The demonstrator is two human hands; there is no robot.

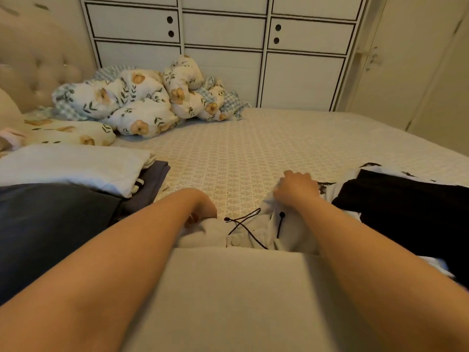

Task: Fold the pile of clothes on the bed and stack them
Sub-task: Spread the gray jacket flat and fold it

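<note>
two hands (295, 189), roughly four folded garments (73, 166), one quilt (142, 102)

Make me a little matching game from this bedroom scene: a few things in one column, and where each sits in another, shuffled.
Things:
1. floral duvet
2. folded white garment
3. black garment
4. white drawstring garment

Places:
A. gripped by both hands, nearest the person
B. bunched at the far side by the headboard
C. at the right edge of the bed
D. on top of the stack at left

Pairs: 1-B, 2-D, 3-C, 4-A
</note>
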